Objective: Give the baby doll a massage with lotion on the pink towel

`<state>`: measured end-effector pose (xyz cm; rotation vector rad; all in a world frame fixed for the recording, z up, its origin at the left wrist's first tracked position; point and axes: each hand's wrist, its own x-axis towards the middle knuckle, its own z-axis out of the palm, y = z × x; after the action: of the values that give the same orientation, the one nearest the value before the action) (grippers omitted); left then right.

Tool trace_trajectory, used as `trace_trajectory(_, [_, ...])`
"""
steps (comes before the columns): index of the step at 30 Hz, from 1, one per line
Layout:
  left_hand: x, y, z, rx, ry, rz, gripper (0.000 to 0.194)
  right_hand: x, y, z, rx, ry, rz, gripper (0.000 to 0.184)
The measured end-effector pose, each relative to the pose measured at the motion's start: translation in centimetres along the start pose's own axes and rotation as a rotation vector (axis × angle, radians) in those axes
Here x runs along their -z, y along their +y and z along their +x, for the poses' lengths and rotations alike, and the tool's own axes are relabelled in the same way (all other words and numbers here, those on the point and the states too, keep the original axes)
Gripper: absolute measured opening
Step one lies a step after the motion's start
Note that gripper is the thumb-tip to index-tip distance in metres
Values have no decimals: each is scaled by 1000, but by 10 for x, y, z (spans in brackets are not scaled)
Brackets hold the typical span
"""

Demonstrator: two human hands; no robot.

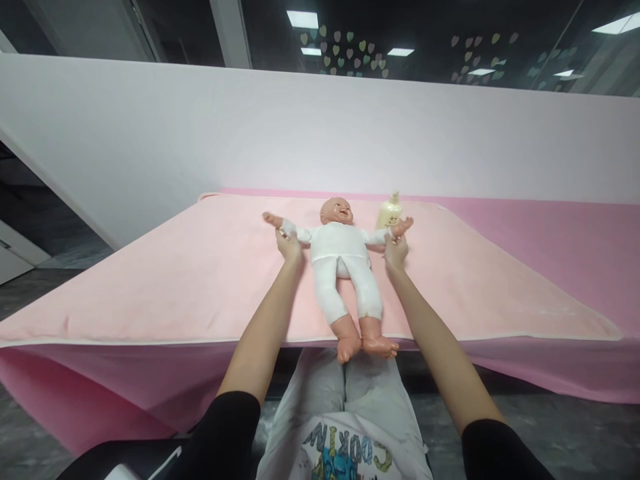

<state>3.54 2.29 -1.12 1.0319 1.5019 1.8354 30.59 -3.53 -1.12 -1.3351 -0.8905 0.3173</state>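
A baby doll (339, 241) in a white cloth body lies on its back, head away from me, arms spread to both sides. Its bare feet reach just past the table's near edge. My left hand (289, 245) is closed around the doll's forearm on the left, near the wrist. On the other side my right hand (395, 251) grips the doll's other forearm close to its hand. Right behind that arm stands a pale yellow pump bottle (389, 212), its lower part partly hidden.
A light pink towel (200, 280) covers the table, over a darker pink cloth (575, 253) that hangs down in front. Behind the table rises a white partition (320, 133) with dark glass above. My legs are under the near edge.
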Motion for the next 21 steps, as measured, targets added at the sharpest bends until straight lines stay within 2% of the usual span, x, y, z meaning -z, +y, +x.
trace_trajectory(1, [1,2,-5,-127,-63,153,52,-1,-3,-4,96,-37,-99,43])
trace_trajectory(4, [3,13,-21,-444,-303,576,52,-4,-13,-16,371,-264,-440,46])
trace_trajectory(6, [4,19,-29,-548,-378,729,56,-6,-18,-23,473,-391,-635,48])
trace_trajectory(9, [4,24,-32,-567,-379,805,61,-7,-23,-28,509,-445,-778,50])
trace_trajectory(14, [5,22,-30,-568,-381,801,60,-4,-24,-26,468,-456,-730,52])
trace_trajectory(17, [5,20,-29,-550,-375,731,60,-2,-21,-22,433,-432,-600,53])
trace_trajectory(21, [1,13,-22,-434,-318,484,58,-4,-12,-14,345,-366,-250,44])
